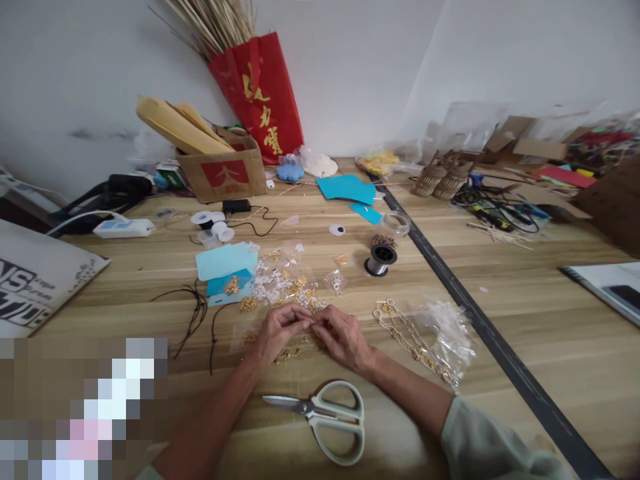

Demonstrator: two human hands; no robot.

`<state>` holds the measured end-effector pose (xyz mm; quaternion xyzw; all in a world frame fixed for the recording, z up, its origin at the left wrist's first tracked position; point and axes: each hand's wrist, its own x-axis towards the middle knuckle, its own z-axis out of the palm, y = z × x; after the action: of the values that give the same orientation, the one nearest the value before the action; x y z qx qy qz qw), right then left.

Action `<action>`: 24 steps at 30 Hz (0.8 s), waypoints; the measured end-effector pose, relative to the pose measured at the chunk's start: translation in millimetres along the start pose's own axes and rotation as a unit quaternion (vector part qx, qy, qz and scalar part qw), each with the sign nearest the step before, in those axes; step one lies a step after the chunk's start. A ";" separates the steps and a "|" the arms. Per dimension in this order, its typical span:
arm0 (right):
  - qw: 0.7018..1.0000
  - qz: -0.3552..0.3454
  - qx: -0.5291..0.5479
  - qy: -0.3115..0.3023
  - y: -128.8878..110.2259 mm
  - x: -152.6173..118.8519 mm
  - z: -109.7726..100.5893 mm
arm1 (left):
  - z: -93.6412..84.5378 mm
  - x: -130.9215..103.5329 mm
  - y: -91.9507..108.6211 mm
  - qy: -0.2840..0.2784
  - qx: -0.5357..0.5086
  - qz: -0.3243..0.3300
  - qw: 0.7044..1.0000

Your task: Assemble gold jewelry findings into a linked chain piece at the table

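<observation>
Left hand (280,333) and right hand (347,339) meet above the counter (505,413); fingers of both pinched, tips together. Item between them, if any: too small to tell. Gold chain (295,352) lies just nearside of the hands. Scissors (340,403) closer to counter's near edge, blades toward left edge. Gold and silver beads (299,288) beyond hands, toward far edge.
</observation>
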<state>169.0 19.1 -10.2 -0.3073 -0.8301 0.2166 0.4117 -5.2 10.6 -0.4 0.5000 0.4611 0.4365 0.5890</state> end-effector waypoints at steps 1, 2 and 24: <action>1.000 0.001 -0.001 0.000 0.2 -0.2 0.1 | -0.1 0.0 -0.8 -0.003 -0.002 0.003 1.000; 1.000 0.001 -0.001 0.000 0.3 -0.2 0.0 | -0.2 0.1 -1.7 -0.005 -0.004 0.006 1.000; 0.999 0.034 0.029 0.002 -3.5 4.1 -3.1 | 2.3 -1.7 3.5 0.048 -0.016 0.012 0.999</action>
<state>168.5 19.7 -4.1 -0.3235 -0.8121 0.2537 0.4141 -3.5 8.9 3.4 0.4746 0.4759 0.4743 0.5686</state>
